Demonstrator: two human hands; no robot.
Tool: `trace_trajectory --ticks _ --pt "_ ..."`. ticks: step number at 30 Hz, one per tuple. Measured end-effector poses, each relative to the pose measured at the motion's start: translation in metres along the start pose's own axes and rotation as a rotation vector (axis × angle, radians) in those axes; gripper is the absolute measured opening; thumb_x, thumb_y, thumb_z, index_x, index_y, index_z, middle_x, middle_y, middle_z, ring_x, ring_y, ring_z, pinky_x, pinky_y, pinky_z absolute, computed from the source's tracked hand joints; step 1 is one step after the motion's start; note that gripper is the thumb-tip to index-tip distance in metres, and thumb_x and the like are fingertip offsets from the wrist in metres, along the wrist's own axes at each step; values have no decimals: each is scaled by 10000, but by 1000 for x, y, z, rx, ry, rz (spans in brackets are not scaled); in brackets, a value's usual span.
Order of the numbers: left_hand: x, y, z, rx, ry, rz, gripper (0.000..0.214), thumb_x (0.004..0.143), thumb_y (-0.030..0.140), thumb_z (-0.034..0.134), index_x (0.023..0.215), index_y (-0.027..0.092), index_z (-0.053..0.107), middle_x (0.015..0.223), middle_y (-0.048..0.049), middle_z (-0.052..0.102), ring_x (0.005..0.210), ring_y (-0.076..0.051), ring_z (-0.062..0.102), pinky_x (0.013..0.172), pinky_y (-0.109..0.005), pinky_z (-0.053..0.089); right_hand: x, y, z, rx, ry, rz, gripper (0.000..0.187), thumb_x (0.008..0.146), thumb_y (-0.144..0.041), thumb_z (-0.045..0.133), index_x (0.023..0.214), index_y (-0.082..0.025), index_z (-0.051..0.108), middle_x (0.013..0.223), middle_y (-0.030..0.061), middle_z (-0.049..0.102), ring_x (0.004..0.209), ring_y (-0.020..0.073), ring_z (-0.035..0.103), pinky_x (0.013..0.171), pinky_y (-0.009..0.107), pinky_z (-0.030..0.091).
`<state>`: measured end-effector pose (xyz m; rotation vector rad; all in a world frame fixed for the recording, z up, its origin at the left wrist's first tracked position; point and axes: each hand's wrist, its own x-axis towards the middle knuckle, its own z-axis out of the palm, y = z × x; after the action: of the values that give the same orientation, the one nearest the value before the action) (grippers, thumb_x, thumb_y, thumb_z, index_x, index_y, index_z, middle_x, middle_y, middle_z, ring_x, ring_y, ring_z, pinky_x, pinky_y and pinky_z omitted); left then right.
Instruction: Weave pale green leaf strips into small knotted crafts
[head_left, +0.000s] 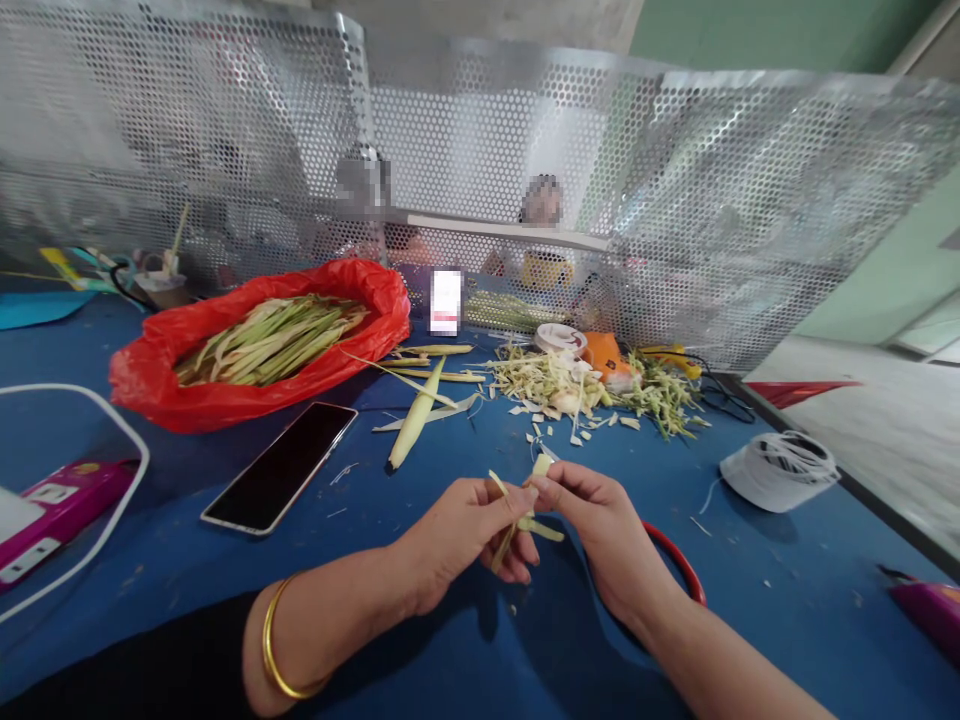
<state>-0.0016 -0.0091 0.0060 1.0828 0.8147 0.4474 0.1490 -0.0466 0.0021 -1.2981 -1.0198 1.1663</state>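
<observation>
My left hand (480, 525) is closed around pale yellow-green leaf strips (541, 528), whose ends stick out between the fingers. My right hand (600, 520) pinches the same small bundle from the other side, thumb and fingertips meeting the left thumb. How the strips are folded is partly hidden by my fingers. A curved red handle (686, 568) shows beside my right wrist, the rest of it covered by the hand. Beyond my hands lies a broad pale leaf piece (417, 425), with narrower strips (442, 376) behind it.
A red plastic bag (375, 290) full of long leaves stands at back left, near a dark phone (281, 470). Leaf scraps (551, 380) pile at the back, before a perforated metal screen (480, 130). A cord spool (780, 475) sits right. People are behind the screen.
</observation>
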Motion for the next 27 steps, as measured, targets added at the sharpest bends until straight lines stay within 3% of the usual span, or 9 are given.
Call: trace_trajectory --ticks 5,9,12,19,21,24,27 --pt "-1 3 0 18 -6 -33 356 703 479 704 772 131 692 531 -4 617 462 -105 556 535 -232 452 -2 2 2 44 13 -8 326 723 -411 717 576 -172 551 580 -24 508 589 124 420 597 262 356" --pt "-2 4 1 38 -46 -51 287 677 415 735 704 133 689 485 3 595 435 -112 530 522 -249 453 -1 3 1 17 119 -69 269 716 -384 707 604 -175 581 593 -27 514 599 123 418 605 257 356" --pt "-3 3 2 43 -70 -58 315 655 430 761 716 129 693 494 6 590 448 -107 530 521 -241 446 1 3 0 -12 122 -67 275 707 -389 703 588 -175 578 584 -29 510 590 121 414 594 252 351" --pt "3 -4 -1 -19 124 -16 336 649 416 771 804 126 703 531 40 530 477 -81 486 551 -228 452 4 -2 -2 -48 95 -98 283 739 -396 688 583 -178 596 600 -10 558 627 139 466 642 265 386" --pt "3 -4 -2 -11 127 -4 330 661 416 758 817 129 713 531 38 526 482 -80 479 555 -227 445 7 -3 -6 -46 152 -108 233 706 -401 716 686 -177 652 663 1 607 666 154 515 657 273 409" --pt "2 -1 -2 62 73 -11 314 675 412 737 819 132 730 502 41 510 462 -79 469 546 -225 419 13 -5 -15 -137 277 -176 308 694 -430 722 885 -189 697 842 42 677 806 204 588 735 311 445" --pt "1 -1 -2 144 14 -9 260 686 387 715 783 145 724 476 52 485 445 -82 447 532 -228 407 13 -7 -18 -380 120 -227 242 751 -429 681 774 -192 722 826 53 690 824 216 598 762 325 446"
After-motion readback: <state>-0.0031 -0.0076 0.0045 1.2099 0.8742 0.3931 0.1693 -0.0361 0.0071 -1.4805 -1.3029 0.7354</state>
